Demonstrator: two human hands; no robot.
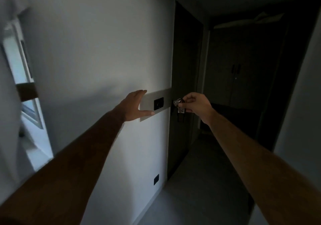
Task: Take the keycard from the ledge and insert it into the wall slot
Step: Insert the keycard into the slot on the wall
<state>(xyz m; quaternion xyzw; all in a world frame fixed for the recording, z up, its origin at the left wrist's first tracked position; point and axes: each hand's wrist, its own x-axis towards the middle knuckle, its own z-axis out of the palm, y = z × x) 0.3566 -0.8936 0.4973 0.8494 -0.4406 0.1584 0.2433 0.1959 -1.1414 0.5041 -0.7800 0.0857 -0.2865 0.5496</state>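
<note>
Keycard (178, 102) pinched in right hand (196, 106) fingers (184, 104), beside wall panel (156, 103)

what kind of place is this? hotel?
Probably a hotel or serviced-apartment entry hall, though it is dim. A wall panel with a dark slot unit sits beside a dark door, the right hand holds a tagged keycard bunch, and closet doors stand behind.
</note>
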